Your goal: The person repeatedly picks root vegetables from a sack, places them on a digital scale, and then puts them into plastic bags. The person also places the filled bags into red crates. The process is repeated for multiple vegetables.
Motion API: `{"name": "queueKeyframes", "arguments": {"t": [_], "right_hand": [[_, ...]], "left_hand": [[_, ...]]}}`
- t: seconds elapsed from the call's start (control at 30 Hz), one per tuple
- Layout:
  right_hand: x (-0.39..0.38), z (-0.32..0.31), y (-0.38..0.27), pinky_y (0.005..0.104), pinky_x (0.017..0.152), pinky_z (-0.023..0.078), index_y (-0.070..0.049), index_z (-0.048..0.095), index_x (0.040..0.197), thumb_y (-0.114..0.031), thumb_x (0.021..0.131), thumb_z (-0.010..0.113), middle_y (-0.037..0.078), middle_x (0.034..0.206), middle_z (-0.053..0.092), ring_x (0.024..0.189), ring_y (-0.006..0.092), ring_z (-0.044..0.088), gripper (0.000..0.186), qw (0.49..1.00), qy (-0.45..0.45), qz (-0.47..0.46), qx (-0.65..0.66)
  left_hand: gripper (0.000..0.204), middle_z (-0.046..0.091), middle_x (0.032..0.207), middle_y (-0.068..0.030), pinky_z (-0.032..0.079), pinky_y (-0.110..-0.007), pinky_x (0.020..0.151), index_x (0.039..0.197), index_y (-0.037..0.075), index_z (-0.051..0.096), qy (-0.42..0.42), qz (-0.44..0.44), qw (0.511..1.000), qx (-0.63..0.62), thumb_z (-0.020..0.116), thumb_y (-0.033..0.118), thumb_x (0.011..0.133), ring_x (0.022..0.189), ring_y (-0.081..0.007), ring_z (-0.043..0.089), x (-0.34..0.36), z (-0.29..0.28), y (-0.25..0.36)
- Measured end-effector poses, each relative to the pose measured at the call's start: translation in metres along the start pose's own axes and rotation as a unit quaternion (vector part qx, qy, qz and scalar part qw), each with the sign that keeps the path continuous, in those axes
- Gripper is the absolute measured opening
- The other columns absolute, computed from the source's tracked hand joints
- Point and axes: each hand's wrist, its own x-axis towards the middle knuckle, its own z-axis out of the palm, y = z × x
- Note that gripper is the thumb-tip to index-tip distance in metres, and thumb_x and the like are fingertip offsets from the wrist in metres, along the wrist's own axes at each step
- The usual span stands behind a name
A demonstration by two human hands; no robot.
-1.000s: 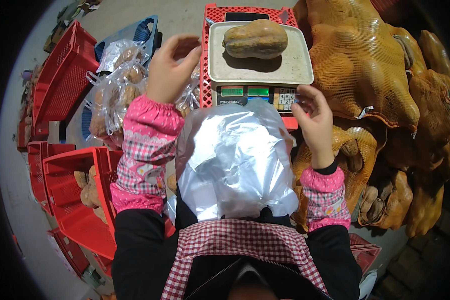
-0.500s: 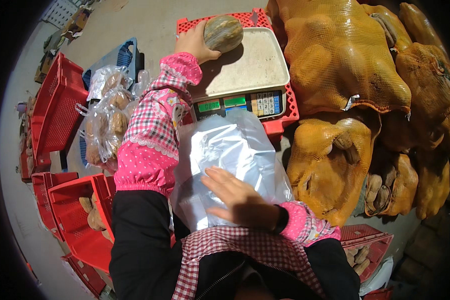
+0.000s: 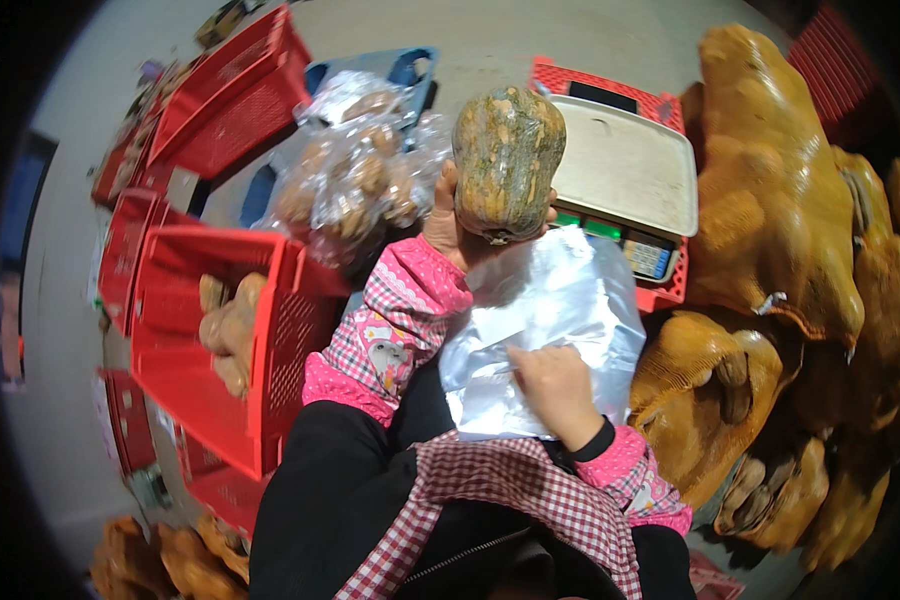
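Note:
My left hand (image 3: 446, 222) grips a squat, mottled green-and-tan pumpkin (image 3: 510, 165) from below and the side, raised in front of me; most of its fingers are hidden behind it. In my lap lies a stack of clear plastic bags (image 3: 590, 310), shiny with light. Over its lower part my right hand (image 3: 558, 392) has its fingers curled in, pinching at the plastic. Beyond the bags sits a digital scale with a pale tray (image 3: 625, 160), nothing on it; the pumpkin stands left of this tray. The scale's keypad (image 3: 648, 258) peeks out past the bags.
Bagged pumpkins (image 3: 355, 180) rest on a blue pallet (image 3: 260, 195) to the left. Nearer is a red crate (image 3: 195, 340) holding several tan squashes (image 3: 232, 335). Stuffed orange mesh sacks (image 3: 770, 200) crowd the right side. A red crate base (image 3: 670, 292) supports the scale.
My left hand has lifted the pumpkin off the scale and brought it nearer to me. The right hand's outstretched fingers have curled onto the bags. The view has turned to the left.

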Motion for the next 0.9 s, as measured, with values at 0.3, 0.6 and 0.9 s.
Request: {"name": "queueKeyframes", "arguments": {"t": [0.3, 0.6, 0.9], "right_hand": [[-0.001, -0.014, -0.017, 0.0390, 0.083, 0.041, -0.005, 0.054, 0.110, -0.016, 0.060, 0.077, 0.012, 0.109, 0.057, 0.096, 0.0311, 0.053, 0.056, 0.998, -0.030, 0.037, -0.029], [0.005, -0.013, -0.020, 0.0366, 0.087, 0.044, -0.003, 0.055, 0.115, -0.003, 0.062, 0.073, 0.014, 0.109, 0.058, 0.100, 0.0318, 0.055, 0.056, 0.998, -0.054, 0.043, -0.014], [-0.001, -0.010, -0.016, 0.0382, 0.085, 0.043, -0.004, 0.058, 0.108, -0.004, 0.068, 0.069, 0.015, 0.103, 0.060, 0.096, 0.0321, 0.055, 0.042, 0.995, -0.059, 0.057, -0.053]], "left_hand": [[0.080, 0.047, 0.129, -0.0199, 0.040, -0.060, 0.097, 0.136, 0.003, 0.033, 0.135, 0.241, 0.957, 0.086, 0.072, 0.037, 0.075, 0.116, -0.0390, 0.049, -0.166, -0.007, 0.080], [0.071, 0.047, 0.125, -0.0158, 0.040, -0.040, 0.098, 0.130, 0.004, 0.037, 0.478, 0.487, 0.410, 0.605, 0.075, 0.013, 0.070, 0.114, -0.0300, 0.049, -0.311, -0.002, 0.103], [0.067, 0.049, 0.125, -0.0068, 0.041, -0.045, 0.092, 0.130, 0.022, 0.046, 0.376, 0.302, -0.103, 0.870, 0.071, 0.018, 0.067, 0.111, -0.0345, 0.047, -0.366, -0.017, 0.118]]}}
